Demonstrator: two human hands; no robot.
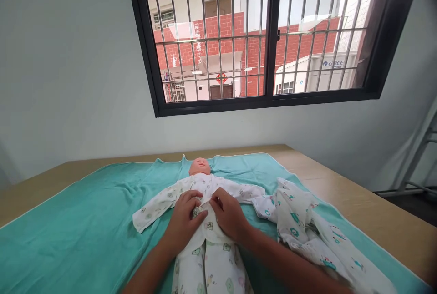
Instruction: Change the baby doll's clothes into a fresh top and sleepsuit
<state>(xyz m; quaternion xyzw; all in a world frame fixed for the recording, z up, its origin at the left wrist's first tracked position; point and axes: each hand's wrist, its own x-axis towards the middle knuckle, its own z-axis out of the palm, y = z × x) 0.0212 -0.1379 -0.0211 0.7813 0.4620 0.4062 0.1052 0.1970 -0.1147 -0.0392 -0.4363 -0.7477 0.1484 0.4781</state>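
A baby doll (200, 166) lies on its back, dressed in a white printed long-sleeved baby shirt (210, 232) and matching baby pants (225, 269). Both sleeves are spread out sideways. My left hand (186, 221) rests on the shirt's front, fingers slightly curled and thumb apart from them. Beside it, my right hand (230, 216) pinches the shirt at the middle of the chest between thumb and fingers. The exact bit of cloth in the pinch is partly hidden by my fingers.
A teal blanket (85, 230) with some wrinkles covers much of the wooden table (385, 212). Crumpled white printed baby clothes (300, 221) lie right of the doll. Behind the table are a wall and a barred window (273, 100). A metal frame (418, 153) stands at far right.
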